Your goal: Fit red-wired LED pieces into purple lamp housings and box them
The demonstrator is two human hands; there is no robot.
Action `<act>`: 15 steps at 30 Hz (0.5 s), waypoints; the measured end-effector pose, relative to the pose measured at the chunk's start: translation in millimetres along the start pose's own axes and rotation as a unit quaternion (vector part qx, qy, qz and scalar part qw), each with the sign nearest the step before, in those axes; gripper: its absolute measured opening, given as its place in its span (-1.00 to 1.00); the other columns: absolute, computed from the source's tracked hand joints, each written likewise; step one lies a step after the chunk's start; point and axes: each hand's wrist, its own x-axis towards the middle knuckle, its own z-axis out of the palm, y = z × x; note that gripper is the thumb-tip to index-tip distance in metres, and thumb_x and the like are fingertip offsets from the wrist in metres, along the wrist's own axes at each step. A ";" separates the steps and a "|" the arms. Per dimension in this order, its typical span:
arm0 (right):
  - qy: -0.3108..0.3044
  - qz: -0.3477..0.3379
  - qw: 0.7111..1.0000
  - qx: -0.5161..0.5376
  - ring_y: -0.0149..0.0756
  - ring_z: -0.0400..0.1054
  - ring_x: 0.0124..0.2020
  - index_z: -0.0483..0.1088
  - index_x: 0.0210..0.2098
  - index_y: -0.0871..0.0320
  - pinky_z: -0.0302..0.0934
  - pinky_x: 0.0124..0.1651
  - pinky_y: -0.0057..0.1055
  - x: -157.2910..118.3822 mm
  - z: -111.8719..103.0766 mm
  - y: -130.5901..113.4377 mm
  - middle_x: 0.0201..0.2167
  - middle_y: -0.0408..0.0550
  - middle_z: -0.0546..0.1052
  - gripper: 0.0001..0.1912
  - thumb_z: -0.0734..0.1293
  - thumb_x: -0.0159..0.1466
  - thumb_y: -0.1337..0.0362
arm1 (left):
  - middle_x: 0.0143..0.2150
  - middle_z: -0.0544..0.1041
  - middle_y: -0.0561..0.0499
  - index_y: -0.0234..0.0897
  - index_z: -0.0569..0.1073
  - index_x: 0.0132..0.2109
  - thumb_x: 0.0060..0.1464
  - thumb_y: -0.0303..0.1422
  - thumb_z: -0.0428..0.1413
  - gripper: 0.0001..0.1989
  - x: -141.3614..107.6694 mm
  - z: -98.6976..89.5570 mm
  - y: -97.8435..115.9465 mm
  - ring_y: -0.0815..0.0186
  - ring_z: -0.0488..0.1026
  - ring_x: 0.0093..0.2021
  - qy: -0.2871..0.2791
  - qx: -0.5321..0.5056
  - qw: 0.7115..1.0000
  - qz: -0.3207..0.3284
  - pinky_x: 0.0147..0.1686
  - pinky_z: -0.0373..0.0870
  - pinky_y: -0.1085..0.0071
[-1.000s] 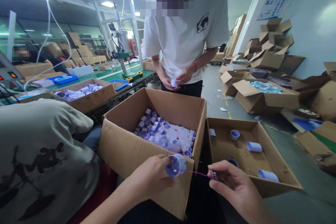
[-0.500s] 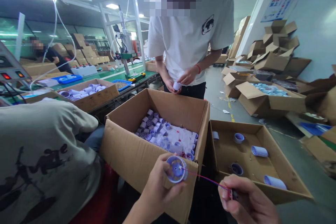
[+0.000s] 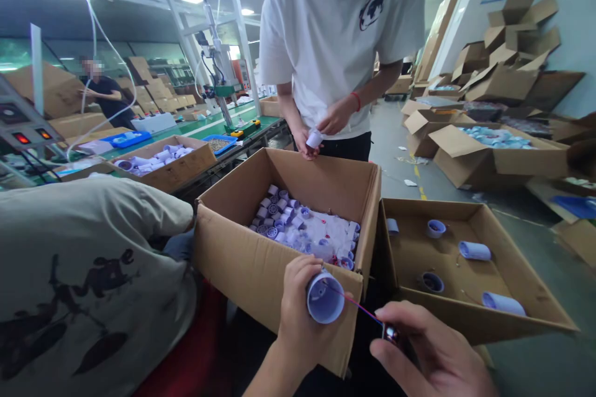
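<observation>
My left hand (image 3: 295,310) is wrapped round a pale plastic cup (image 3: 328,309), its open mouth tilted toward me. Out of the cup runs a thin red and blue wire (image 3: 362,308), stretched across to the right. At the wire's other end is a small shiny metal part (image 3: 390,333), motor-like in look, pinched between the thumb and fingers of my right hand (image 3: 431,350). Both hands are in front of a large cardboard box (image 3: 261,279), which holds many similar pale cups (image 3: 274,211) and some red bits.
A shallower carton (image 3: 442,254) on the right holds several pale cups. Across the box a co-worker (image 3: 335,56) handles another cup. Someone in a printed shirt (image 3: 93,273) sits close on my left. Beyond, a green-topped bench (image 3: 195,127) carries a press (image 3: 223,74).
My left hand has turned the cup so its deep open mouth faces me. The right hand has rotated the small part, showing its shiny metal side. The view has shifted slightly.
</observation>
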 end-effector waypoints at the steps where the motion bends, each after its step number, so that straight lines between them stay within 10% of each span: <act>1: -0.005 -0.002 1.000 -0.005 -0.42 0.50 -0.54 0.49 -0.27 -0.05 0.36 -0.49 -0.66 0.1 -0.1 1.6 -0.47 -0.26 0.62 -0.84 0.43 0.23 0.05 | -0.05 0.44 -0.12 -0.26 0.29 0.05 0.03 -0.37 0.27 -0.54 -1.8 1.9 0.3 0.18 0.45 -0.02 0.004 0.000 1.000 -0.001 0.01 0.48 0.21; 15: 0.017 -0.142 0.977 -0.156 -0.34 0.49 -0.38 0.39 -0.17 0.07 0.45 -0.28 -0.48 3.2 18.1 11.9 -0.36 -0.11 0.56 -0.93 0.32 0.35 0.24 | 0.03 0.36 -0.21 -0.29 0.24 0.16 0.10 -0.32 0.14 -0.50 -14.1 12.1 11.1 0.08 0.39 0.04 -0.037 0.030 0.999 0.016 -0.01 0.41 0.16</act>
